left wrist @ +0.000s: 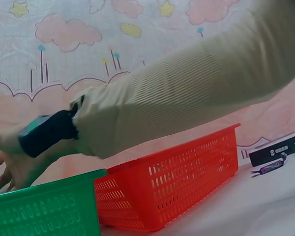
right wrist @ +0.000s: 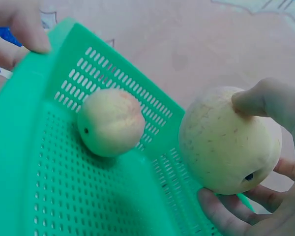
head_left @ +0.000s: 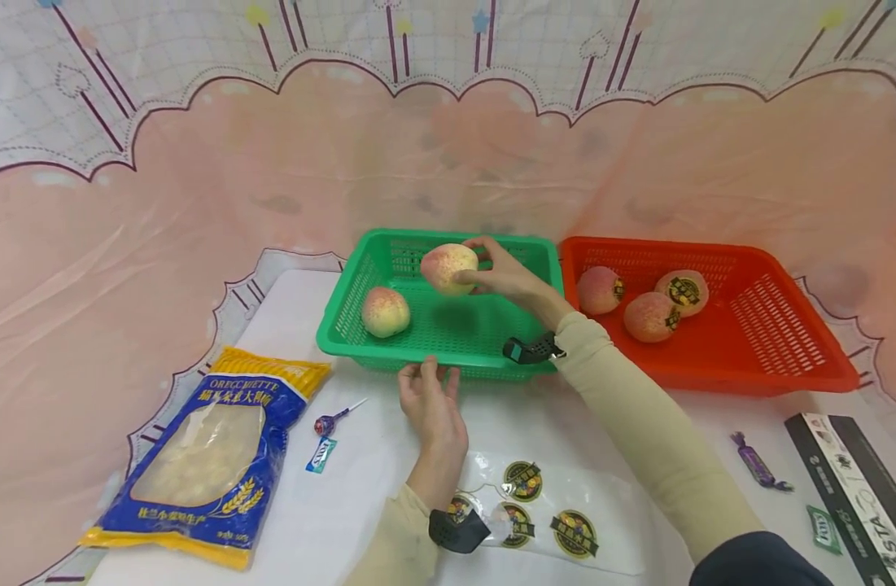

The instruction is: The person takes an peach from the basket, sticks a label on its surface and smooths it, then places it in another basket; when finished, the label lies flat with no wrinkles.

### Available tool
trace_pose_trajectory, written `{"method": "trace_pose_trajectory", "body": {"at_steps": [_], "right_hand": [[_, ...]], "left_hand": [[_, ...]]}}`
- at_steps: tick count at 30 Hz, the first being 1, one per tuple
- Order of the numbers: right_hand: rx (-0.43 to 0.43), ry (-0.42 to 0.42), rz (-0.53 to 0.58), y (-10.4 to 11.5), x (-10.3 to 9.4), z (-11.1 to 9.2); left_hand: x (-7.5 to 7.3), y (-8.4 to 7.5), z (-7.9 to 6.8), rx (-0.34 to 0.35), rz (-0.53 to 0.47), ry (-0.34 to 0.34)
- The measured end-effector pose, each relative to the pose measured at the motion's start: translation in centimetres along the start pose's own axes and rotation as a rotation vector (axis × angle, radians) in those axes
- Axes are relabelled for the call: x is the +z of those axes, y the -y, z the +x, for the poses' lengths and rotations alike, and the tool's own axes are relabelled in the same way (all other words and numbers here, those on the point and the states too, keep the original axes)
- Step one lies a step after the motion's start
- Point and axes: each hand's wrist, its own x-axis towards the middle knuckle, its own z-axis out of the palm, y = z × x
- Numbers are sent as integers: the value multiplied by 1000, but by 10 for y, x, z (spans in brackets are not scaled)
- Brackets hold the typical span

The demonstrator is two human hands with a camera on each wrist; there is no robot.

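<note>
In the head view my right hand (head_left: pixel 499 273) grips a pale yellow and pink peach (head_left: pixel 448 268) above the green basket (head_left: pixel 455 352). The right wrist view shows the thumb on top of this peach (right wrist: pixel 226 147) and the other fingers beneath it. A second peach (head_left: pixel 385 312) lies in the basket's left part. My left hand (head_left: pixel 436 411), palm turned up, holds the basket's front rim, one fingertip over the edge and other fingers below it. In the left wrist view, the right hand (left wrist: pixel 19 167) shows behind the green basket's rim.
A red basket (head_left: pixel 740 370) with 3 stickered peaches (head_left: pixel 649 317) stands right of the green one. A pasta bag (head_left: pixel 206 464), a lollipop (head_left: pixel 325 425) and a small mint packet (head_left: pixel 321 454) lie left. A sticker sheet (head_left: pixel 550 521) lies in front; a purple candy (head_left: pixel 759 462) and pasta box (head_left: pixel 858 488) lie right.
</note>
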Motion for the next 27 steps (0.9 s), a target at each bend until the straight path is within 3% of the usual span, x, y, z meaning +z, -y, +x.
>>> {"method": "trace_pose_trajectory", "body": {"at_steps": [10, 27], "right_hand": [[-70, 0, 50, 0, -9, -35], [-206, -16, 150, -17, -20, -95]], "left_hand": [[0, 1, 1, 31, 13, -2], [-2, 1, 1, 17, 4, 12]]}}
